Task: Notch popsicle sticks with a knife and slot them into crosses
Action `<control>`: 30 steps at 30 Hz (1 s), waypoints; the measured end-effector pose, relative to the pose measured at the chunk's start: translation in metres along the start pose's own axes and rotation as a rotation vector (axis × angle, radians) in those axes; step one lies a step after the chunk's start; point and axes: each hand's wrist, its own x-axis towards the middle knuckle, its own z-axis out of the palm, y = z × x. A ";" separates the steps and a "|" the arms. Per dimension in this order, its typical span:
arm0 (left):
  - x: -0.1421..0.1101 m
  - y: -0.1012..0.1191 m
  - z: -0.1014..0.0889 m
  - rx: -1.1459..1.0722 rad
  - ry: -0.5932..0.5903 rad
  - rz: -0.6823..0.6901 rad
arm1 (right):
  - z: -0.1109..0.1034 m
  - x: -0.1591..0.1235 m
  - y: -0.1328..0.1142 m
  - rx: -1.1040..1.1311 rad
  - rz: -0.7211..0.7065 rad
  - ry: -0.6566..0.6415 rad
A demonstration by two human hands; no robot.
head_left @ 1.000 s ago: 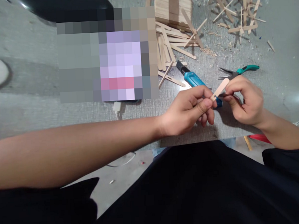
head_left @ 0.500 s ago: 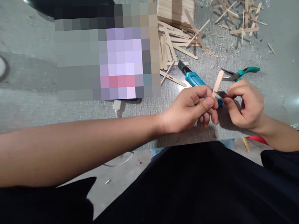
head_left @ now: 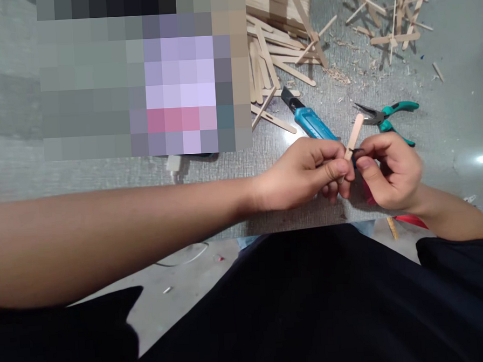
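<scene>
My left hand (head_left: 312,172) pinches a wooden craft stick (head_left: 354,133) between thumb and fingers, its rounded end pointing up and away. Closed on a small dark blade (head_left: 358,152), my right hand (head_left: 392,167) holds the blade's tip against the middle of the stick. A blue utility knife (head_left: 314,125) lies on the table just beyond my left hand, its lower end hidden behind the fingers. Past my right hand rest pliers (head_left: 381,116) with green and black handles, their jaws apart.
Loose craft sticks (head_left: 281,52) lie beside a stacked block of sticks (head_left: 281,6) at the back. Several crossed-stick pieces (head_left: 394,39) stand at the back right, with wood shavings (head_left: 337,75) around. A blurred-out patch hides most of the left, with a white cable plug (head_left: 173,163) below it.
The blade in my right hand has turned and now sits closer against the stick. Both hands stay nearly in place, while the whole view has shifted slightly.
</scene>
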 end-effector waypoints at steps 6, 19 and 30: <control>0.001 0.000 0.000 -0.029 -0.021 0.005 | 0.005 -0.008 0.005 0.120 0.037 -0.040; 0.001 -0.002 -0.001 -0.064 -0.040 -0.013 | 0.007 -0.006 0.007 0.069 -0.020 -0.008; 0.002 -0.002 -0.001 0.008 -0.018 -0.004 | 0.006 0.000 0.003 0.074 -0.007 -0.015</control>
